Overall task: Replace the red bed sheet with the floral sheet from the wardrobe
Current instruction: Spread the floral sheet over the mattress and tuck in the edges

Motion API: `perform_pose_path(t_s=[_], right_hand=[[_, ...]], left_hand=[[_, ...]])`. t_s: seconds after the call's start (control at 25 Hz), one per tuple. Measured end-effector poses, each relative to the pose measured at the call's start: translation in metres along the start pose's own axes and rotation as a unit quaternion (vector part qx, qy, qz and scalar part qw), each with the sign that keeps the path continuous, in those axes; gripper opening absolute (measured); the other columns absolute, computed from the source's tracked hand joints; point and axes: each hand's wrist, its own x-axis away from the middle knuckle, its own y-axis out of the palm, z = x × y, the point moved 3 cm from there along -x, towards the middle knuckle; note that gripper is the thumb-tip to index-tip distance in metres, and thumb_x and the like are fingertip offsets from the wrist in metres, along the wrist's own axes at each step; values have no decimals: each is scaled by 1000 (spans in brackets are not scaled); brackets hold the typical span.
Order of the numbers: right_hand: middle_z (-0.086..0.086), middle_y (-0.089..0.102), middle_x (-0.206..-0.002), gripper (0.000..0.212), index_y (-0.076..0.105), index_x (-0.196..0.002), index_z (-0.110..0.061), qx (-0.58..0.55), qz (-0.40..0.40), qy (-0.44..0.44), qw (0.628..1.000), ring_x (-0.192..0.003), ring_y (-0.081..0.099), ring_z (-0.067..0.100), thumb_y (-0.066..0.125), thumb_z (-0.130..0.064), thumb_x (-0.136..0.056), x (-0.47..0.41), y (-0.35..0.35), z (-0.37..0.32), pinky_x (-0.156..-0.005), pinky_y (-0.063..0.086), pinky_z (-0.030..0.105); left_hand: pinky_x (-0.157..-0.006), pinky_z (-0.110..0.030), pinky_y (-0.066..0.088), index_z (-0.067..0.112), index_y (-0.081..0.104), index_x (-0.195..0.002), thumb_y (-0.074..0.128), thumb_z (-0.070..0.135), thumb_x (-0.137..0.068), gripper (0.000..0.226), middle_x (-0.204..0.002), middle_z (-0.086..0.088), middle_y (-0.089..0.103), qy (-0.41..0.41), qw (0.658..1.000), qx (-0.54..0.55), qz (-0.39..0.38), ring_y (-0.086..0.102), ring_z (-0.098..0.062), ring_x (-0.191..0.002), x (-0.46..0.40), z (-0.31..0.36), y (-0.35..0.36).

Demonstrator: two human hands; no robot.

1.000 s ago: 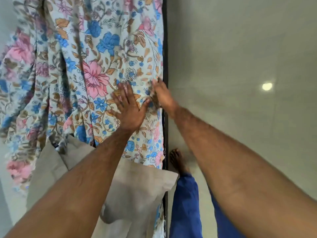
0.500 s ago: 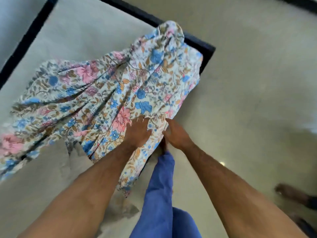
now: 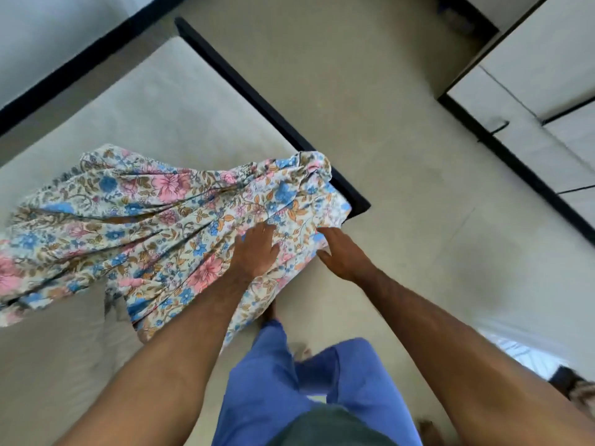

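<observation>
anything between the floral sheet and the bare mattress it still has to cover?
Nothing visible. The floral sheet lies bunched across the near corner; the mattress beyond it is bare. Left hand rests on it, right hand at its edge.

Place: a bedroom in a home.
Bed: a bare pale mattress (image 3: 180,101) in a dark frame (image 3: 273,114) lies ahead and to the left of both hands, its near corner just beyond the right hand (image 3: 343,255).
Bedding: a floral sheet (image 3: 154,214) lies bunched across the mattress, under the left hand (image 3: 254,252) and spreading away to its left.
Storage: white wardrobe doors (image 3: 547,78) with dark edging stand well to the right of the right hand.
Floor: smooth pale tiles (image 3: 402,140) run between bed and wardrobe, ahead of and beneath the right hand.
Wall: a light wall (image 3: 48,33) with a dark skirting lies far beyond the left hand.
</observation>
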Motion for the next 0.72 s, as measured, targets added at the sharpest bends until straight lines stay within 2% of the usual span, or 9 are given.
perform_pose_path(t_s=[0.12,0.2,0.28,0.4,0.48,0.6,0.72], right_hand=[[14,37,-156,64,34,-154,-13,69,28,-51,996,-141,39,35,57,-35,-99,-37,-66,2,-113,36,48],[12,31,-161,69,28,-157,-17,96,31,-73,992,-144,35,34,55,-42,-98,-65,-107,11,-115,34,48],[10,29,-162,71,26,-157,-19,111,22,-88,990,-144,34,33,54,-47,-97,-93,-144,29,-114,34,48],[9,28,-162,73,27,-156,-20,160,9,-138,977,-146,32,31,53,-52,-96,-123,-197,57,-117,30,46],[9,26,-163,74,26,-157,-20,198,-11,-182,963,-147,30,31,51,-53,-96,-144,-245,76,-118,28,47],[9,25,-164,74,25,-157,-19,240,-27,-227,943,-147,29,30,51,-53,-96,-167,-315,99,-118,29,46],[8,25,-163,72,25,-156,-19,266,-39,-258,928,-147,30,30,52,-51,-97,-205,-367,103,-117,30,46]], left_hand=[[-117,-63,15,19,20,-157,40,44,-103,63,-165,-6,18,4,999,-36,37,16,-30,-151,-32,36,-41],[-117,-64,11,19,15,-159,39,46,-103,67,-167,-6,12,-8,998,-44,50,8,-30,-154,-56,61,-59],[-115,-66,14,17,21,-158,39,48,-102,67,-165,-8,20,-25,996,-48,69,14,-33,-153,-81,90,-71],[-112,-70,23,16,36,-153,27,52,-95,68,-159,-9,36,-50,991,-79,98,30,-36,-148,-118,127,-88],[-111,-70,26,15,42,-150,28,52,-94,68,-156,-9,41,-98,986,-70,117,36,-37,-144,-144,156,-103],[-110,-68,30,15,41,-151,31,50,-96,66,-158,-7,38,-159,979,-21,123,35,-35,-145,-173,209,-122],[-116,-66,18,18,26,-158,39,49,-102,65,-166,-3,20,-202,971,37,123,17,-31,-152,-214,231,-138]])
